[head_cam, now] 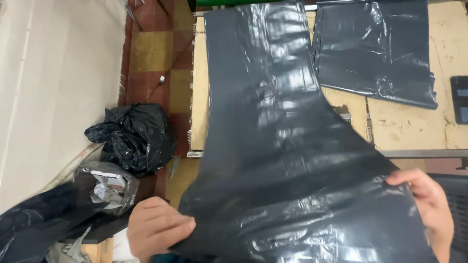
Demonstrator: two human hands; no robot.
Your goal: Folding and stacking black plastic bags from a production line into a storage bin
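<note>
A long sheet of dark grey glossy plastic [273, 126] runs from the far end of the table [404, 126] down toward me, its near end lifted off the table edge. My left hand [157, 228] pinches the sheet's near left corner. My right hand [429, 207] grips the near right edge, fingers curled over the plastic. The sheet is stretched between both hands and hides the table beneath it.
A stack of similar dark plastic sheets [375, 46] lies at the table's far right. A dark flat device [459, 100] sits at the right edge. On the tiled floor [156, 53] at left are a crumpled black bag [134, 136] and a bag of scraps [107, 187].
</note>
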